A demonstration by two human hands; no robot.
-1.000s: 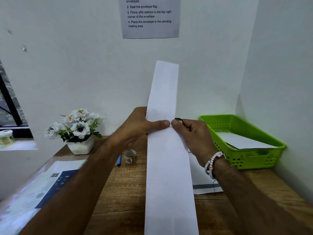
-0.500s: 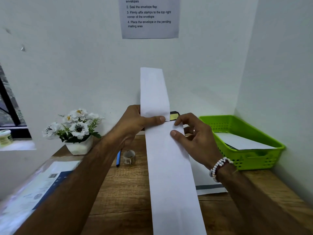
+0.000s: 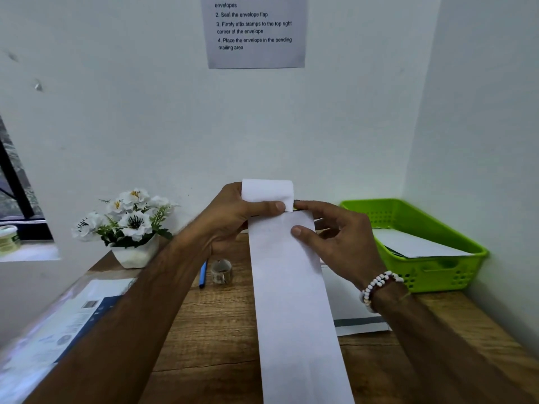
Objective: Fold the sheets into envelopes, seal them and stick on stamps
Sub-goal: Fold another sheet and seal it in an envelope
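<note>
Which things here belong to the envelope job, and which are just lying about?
In the job: folded sheet, held by left hand and right hand; envelope on the desk; probably tape roll; green basket holding paper; wall notice of steps.

Lying about: flower pot; blue pen; printed papers at left; jar on the sill.

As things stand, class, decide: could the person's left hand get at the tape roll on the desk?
Probably yes: the tape roll lies uncovered close by the left hand, though that hand pinches the folded sheet and must let go first.
</note>
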